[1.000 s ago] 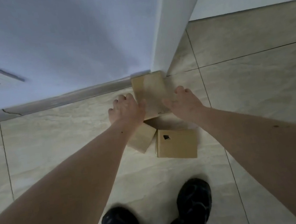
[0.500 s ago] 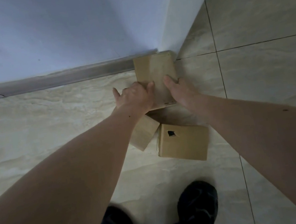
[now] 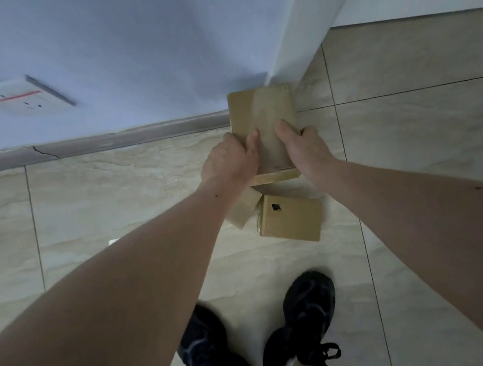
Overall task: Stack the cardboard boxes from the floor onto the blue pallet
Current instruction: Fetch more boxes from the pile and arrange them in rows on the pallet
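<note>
A flat brown cardboard box point(image 3: 261, 112) is held above the floor by the wall corner. My left hand point(image 3: 229, 161) grips its left edge with the thumb on top. My right hand point(image 3: 303, 147) grips its right edge the same way. Below it on the tiled floor lie two more cardboard boxes: a small one point(image 3: 242, 210) partly hidden under my left wrist, and a square one with a black mark point(image 3: 291, 222) to its right. No blue pallet is in view.
A white wall with a grey skirting board point(image 3: 105, 140) and a socket plate point(image 3: 20, 96) stands ahead; its outer corner point(image 3: 293, 53) is just behind the held box. My black shoes point(image 3: 307, 321) stand on the beige tiles below the boxes.
Both hands closed on the sides of the far box and raised it off the floor; its near edge now shows above the two lower boxes.
</note>
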The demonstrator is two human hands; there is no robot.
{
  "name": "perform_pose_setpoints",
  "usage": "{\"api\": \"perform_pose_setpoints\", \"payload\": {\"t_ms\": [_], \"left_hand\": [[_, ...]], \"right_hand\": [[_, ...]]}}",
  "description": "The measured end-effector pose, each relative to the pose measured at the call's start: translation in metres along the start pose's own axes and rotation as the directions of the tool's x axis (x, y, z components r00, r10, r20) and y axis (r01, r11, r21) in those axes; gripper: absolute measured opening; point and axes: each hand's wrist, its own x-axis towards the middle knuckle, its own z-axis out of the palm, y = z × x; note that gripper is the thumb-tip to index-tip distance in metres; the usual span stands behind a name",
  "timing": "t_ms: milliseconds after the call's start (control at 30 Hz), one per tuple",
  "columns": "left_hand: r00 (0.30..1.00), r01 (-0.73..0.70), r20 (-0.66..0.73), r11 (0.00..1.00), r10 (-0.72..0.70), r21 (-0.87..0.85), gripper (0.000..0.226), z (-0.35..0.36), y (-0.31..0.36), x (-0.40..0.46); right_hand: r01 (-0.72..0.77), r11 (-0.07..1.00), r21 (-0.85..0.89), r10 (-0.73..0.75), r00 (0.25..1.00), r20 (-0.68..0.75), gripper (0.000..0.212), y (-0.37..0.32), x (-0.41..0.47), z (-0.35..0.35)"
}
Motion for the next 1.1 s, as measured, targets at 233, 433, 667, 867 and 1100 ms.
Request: {"api": "perform_pose_setpoints", "payload": {"t_ms": [233, 433, 667, 867, 1100], "left_hand": [[0.993, -0.072, -0.1, 0.992, 0.062, -0.1, 0.057, -0.068, -0.006, -0.06], [0.986, -0.082, -0.157, 0.988, 0.061, -0.128, 0.057, -0.11, -0.022, -0.11], [0.976, -0.017, -0.218, 0.978, -0.029, -0.208, 0.053, -0.128, -0.08, -0.198], [0.949, 0.084, -0.271, 0.957, -0.162, -0.278, 0.05, -0.142, -0.158, -0.283], [0.915, 0.182, -0.287, 0.925, -0.284, -0.335, 0.053, -0.163, -0.277, -0.373]], "right_hand": [[0.053, 0.995, 0.086, -0.052, 0.998, -0.023, 0.076, -0.041, -0.075, -0.004], [0.143, 0.989, 0.047, -0.141, 0.989, -0.05, 0.068, -0.064, -0.136, 0.007], [0.226, 0.968, -0.105, -0.224, 0.974, 0.034, 0.069, -0.06, -0.217, 0.038], [0.298, 0.918, -0.262, -0.276, 0.954, 0.118, 0.066, -0.053, -0.3, 0.097], [0.376, 0.862, -0.34, -0.294, 0.917, 0.269, 0.08, -0.035, -0.403, 0.196]]}}
